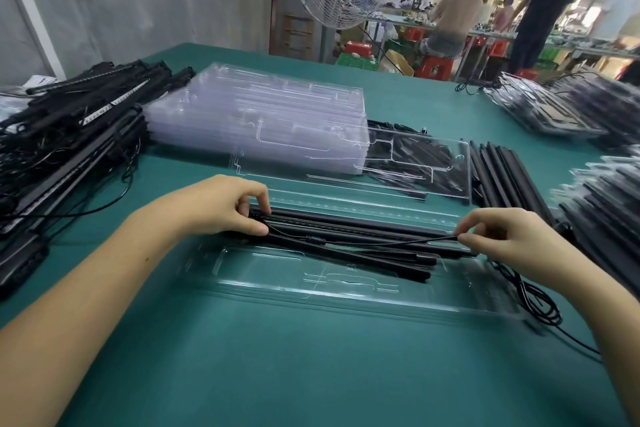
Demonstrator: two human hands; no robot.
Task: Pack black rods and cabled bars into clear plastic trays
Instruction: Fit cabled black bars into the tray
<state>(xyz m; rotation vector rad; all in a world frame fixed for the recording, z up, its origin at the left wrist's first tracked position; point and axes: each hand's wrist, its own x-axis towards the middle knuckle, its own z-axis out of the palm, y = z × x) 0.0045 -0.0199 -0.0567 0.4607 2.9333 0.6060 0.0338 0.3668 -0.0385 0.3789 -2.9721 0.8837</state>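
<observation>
An open clear plastic tray (363, 282) lies on the green table in front of me. Several black rods and a cabled bar (356, 236) lie lengthwise across its far half. My left hand (228, 206) grips the left ends of these black pieces, fingers curled over them. My right hand (509, 239) pinches the thin black cable (408, 241) near the right end of the bar. The cable's loose coil (540, 302) trails off the tray's right side.
A stack of empty clear trays (263, 118) stands behind. Cabled bars (69, 128) are heaped at the left, loose black rods (502, 177) lie at the right, packed trays (571, 107) at far right. A fan and people working stand beyond the table.
</observation>
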